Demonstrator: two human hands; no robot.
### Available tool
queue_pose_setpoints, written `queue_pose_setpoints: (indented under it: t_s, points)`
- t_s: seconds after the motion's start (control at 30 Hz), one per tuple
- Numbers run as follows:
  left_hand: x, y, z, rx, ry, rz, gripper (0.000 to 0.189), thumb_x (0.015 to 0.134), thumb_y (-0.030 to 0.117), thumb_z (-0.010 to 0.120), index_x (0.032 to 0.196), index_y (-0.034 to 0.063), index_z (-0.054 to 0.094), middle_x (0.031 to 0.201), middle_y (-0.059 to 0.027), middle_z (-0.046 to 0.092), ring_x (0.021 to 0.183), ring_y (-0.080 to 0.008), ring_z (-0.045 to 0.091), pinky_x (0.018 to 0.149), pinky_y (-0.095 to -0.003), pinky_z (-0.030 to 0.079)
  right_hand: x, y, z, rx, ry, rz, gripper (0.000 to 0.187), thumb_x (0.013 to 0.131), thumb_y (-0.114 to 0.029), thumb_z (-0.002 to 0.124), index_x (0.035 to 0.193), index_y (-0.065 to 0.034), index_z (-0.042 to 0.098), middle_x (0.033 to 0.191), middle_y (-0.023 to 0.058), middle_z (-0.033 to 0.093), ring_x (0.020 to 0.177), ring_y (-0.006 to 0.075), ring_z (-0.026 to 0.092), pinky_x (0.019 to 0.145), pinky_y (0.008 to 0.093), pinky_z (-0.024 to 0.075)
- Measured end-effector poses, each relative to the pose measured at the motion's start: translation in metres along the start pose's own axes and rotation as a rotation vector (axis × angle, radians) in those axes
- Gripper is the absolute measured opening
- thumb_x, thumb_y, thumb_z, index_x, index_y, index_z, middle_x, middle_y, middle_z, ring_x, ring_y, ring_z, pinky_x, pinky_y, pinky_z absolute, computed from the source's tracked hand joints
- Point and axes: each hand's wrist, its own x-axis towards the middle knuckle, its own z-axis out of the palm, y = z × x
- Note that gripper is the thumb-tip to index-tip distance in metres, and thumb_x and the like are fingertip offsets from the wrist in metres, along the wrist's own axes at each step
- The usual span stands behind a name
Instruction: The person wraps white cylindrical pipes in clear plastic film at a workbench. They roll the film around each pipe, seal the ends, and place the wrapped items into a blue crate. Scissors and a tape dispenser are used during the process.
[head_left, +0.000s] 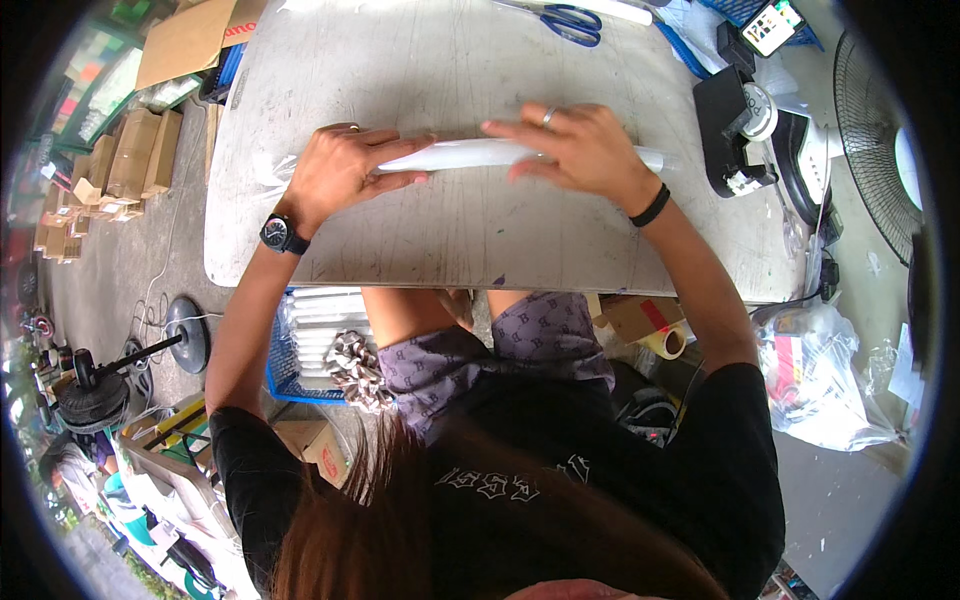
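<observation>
A white roll in clear plastic film (469, 154) lies crosswise on the worn white tabletop (450, 240). Over its left part rests my left hand (352, 166), thumb and fingers spread on either side of it. My right hand (574, 154), slightly blurred, is over the right part with its fingers apart; whether they touch the film cannot be told. Loose crumpled film (276, 171) sticks out beyond my left hand, and a clear flat end shows past my right wrist.
Blue-handled scissors (571, 24) lie at the far edge beside another white roll (619, 10). A black tape dispenser (724, 131) stands at the right, near a fan (877, 150). Below the table's left part, a blue basket (306, 397) holds several white rolls.
</observation>
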Motion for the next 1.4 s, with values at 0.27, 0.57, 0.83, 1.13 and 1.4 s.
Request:
queue_pose_setpoints:
  t_s: [0.27,0.57,0.83,1.13,1.4]
  points:
    - [-0.013,0.016,-0.024,0.114,0.021,-0.111,0.048,0.084,0.047,0.079,0.126,0.0244,0.077,0.098,-0.0020,0.077,0.077,-0.0218,0.071,0.072,-0.0339,0.057,-0.001,-0.033,0.016,0.085,0.073,0.090,0.049,0.092,-0.030,0.073,0.141,-0.0230,0.068,0.114,0.0010,0.069,0.095,0.0233,0.069,0.087,0.0371,0.0572]
    - [-0.110,0.035,-0.044,0.132,0.005,-0.487,0.040,0.084,0.036,0.081,0.121,0.0216,0.079,0.116,-0.0011,0.076,0.103,-0.0214,0.073,0.088,-0.0386,0.060,-0.012,-0.042,0.015,0.272,0.181,0.161,0.045,0.081,-0.009,0.080,0.126,-0.0132,0.074,0.115,0.0055,0.075,0.101,0.0259,0.069,0.088,0.0369,0.0575]
    - [-0.034,0.102,-0.036,0.065,0.135,-0.318,0.061,0.084,0.031,0.084,0.141,0.0174,0.066,0.138,-0.0038,0.066,0.138,-0.0270,0.056,0.119,-0.0509,0.040,-0.017,-0.070,-0.007,0.246,0.164,0.213,0.043,0.080,-0.007,0.078,0.123,-0.0136,0.074,0.119,0.0045,0.074,0.109,0.0280,0.068,0.094,0.0403,0.0552]
    - [-0.010,0.118,0.011,-0.059,0.170,-0.321,0.047,0.092,0.010,0.072,0.138,0.0151,0.069,0.120,-0.0074,0.065,0.108,-0.0288,0.061,0.094,-0.0421,0.054,-0.029,-0.072,-0.009,0.210,0.154,0.295,0.036,0.087,-0.013,0.076,0.123,-0.0159,0.074,0.126,0.0034,0.071,0.123,0.0264,0.064,0.105,0.0433,0.0519]
    - [-0.014,0.124,0.011,-0.007,0.133,-0.340,0.054,0.090,0.010,0.073,0.142,0.0212,0.066,0.122,-0.0036,0.064,0.110,-0.0279,0.060,0.094,-0.0424,0.054,-0.111,0.036,-0.141,-0.151,0.477,0.954,0.029,0.101,-0.032,0.069,0.120,-0.0108,0.078,0.115,0.0091,0.077,0.102,0.0263,0.068,0.080,0.0407,0.0555]
